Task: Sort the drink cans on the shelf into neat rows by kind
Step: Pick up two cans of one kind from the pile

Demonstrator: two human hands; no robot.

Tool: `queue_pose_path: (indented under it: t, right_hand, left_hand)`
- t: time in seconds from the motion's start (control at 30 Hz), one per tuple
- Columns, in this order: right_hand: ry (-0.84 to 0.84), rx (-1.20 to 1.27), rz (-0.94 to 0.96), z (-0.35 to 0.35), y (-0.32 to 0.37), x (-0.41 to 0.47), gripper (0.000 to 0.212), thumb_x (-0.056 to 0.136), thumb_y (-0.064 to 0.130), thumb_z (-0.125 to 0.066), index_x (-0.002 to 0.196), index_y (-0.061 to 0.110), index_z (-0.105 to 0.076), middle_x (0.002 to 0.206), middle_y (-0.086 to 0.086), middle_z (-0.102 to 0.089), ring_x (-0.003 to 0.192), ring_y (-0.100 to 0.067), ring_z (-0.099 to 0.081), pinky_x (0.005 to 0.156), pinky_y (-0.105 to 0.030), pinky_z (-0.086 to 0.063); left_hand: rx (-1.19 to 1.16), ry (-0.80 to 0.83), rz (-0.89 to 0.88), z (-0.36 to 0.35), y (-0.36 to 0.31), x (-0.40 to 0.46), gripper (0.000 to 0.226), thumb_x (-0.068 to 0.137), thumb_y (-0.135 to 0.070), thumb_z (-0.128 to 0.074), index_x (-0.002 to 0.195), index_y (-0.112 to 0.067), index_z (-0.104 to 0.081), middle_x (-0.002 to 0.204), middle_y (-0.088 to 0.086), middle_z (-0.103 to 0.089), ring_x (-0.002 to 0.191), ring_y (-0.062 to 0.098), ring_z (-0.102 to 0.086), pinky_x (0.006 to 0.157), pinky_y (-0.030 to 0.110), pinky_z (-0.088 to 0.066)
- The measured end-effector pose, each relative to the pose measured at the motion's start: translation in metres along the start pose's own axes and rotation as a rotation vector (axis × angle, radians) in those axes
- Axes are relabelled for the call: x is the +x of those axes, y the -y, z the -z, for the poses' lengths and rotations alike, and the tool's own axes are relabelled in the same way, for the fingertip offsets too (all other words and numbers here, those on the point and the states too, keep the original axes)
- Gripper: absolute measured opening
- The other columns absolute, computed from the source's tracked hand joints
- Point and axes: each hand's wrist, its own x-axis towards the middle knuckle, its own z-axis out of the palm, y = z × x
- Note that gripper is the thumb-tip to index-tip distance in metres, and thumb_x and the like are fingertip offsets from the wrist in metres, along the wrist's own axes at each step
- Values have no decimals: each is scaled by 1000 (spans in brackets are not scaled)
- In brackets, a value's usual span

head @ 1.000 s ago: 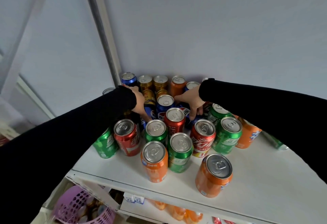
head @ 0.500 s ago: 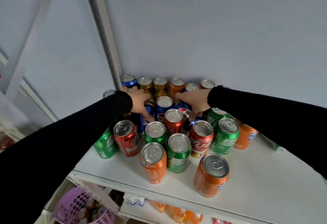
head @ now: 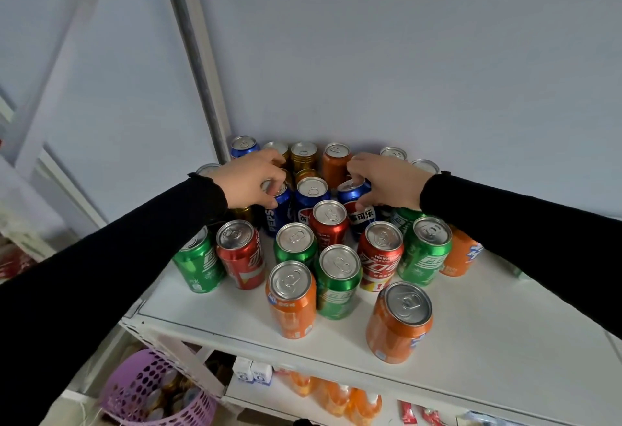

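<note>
Mixed drink cans crowd the white shelf. My left hand grips the top of a blue Pepsi can at the left of the blue group. My right hand grips a second blue Pepsi can, which leans. A third blue can stands between them. Gold cans and an orange can stand at the back wall. Red cans, green cans and orange cans stand in front.
A grey post rises at the shelf's back left corner, with the wall close behind the cans. A purple perforated basket sits below left. The lower shelf holds orange bottles and small white cartons.
Both hands have shifted from reaching down among the cans to gripping the tops of the two blue cans. The right can now leans. My view has dropped slightly.
</note>
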Motion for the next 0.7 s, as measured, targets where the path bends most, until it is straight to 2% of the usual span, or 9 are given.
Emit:
queue_pose_path:
  t: [0.03,0.13,0.2,0.27,0.37,0.43,0.53,0.6,0.7]
  right_hand:
    - [2,13,5,0,-1,-2,44,76,34,-83,85,19,-43,91,3,-47,72,-16,-46,57,-32,-36]
    - [-12,52,10,0,-3,-9,43,75,33,-83,83,19,-43,91,6,-45,73,-17,-47,58,-31,-36]
    - [-19,79,-4,0,-4,-13,40,77,30,-82,81,17,-44,89,11,-42,72,-15,-47,58,-27,-32]
    - [0,90,-30,1,-2,-18,38,77,31,-81,77,17,-46,90,11,-43,72,-16,-51,59,-28,-38]
    - [60,148,-109,8,1,-23,36,81,32,-79,74,13,-49,95,7,-51,64,-17,-63,56,-31,-51]
    - [104,231,-165,14,3,-24,35,84,28,-79,74,11,-50,92,-2,-62,57,-15,-68,53,-28,-55]
    - [183,293,-204,23,5,-24,26,84,28,-79,80,16,-56,84,-8,-70,60,-17,-71,56,-30,-60]
    - [236,316,-234,30,6,-22,23,84,27,-79,84,16,-59,80,-7,-72,63,-20,-72,59,-32,-61]
    - [244,325,-242,47,13,-10,18,88,27,-75,85,14,-63,70,-5,-72,59,-23,-69,61,-28,-58]
  left_hand:
    - [-8,5,9,2,0,-1,29,79,-26,-84,70,-23,-57,126,-16,-50,109,9,-50,86,33,-42]
    - [7,-4,48,4,0,-2,28,79,-30,-83,85,-22,-57,91,-8,-60,84,19,-57,66,33,-41]
    - [-2,-1,86,6,-1,-2,40,79,-34,-84,104,-23,-55,97,-6,-61,87,18,-58,70,36,-47]
    - [-33,42,103,10,-1,-2,55,75,-37,-86,119,-25,-55,108,-7,-63,96,17,-61,82,38,-52]
    - [-22,116,91,19,-3,-3,55,74,-38,-87,123,-26,-63,107,-10,-63,97,13,-60,84,30,-50]
    - [-24,176,92,23,-3,-3,52,76,-38,-86,122,-26,-65,105,-10,-64,93,10,-59,79,25,-48]
    - [-115,238,124,30,-1,1,45,81,-41,-81,121,-25,-67,103,-15,-66,90,0,-60,74,17,-44]
    - [-136,179,130,37,4,6,41,87,-38,-77,124,-22,-67,115,-9,-69,100,6,-64,85,21,-48]
    - [-11,41,140,42,11,20,39,94,-28,-69,131,-17,-64,128,1,-66,114,17,-62,95,29,-47]
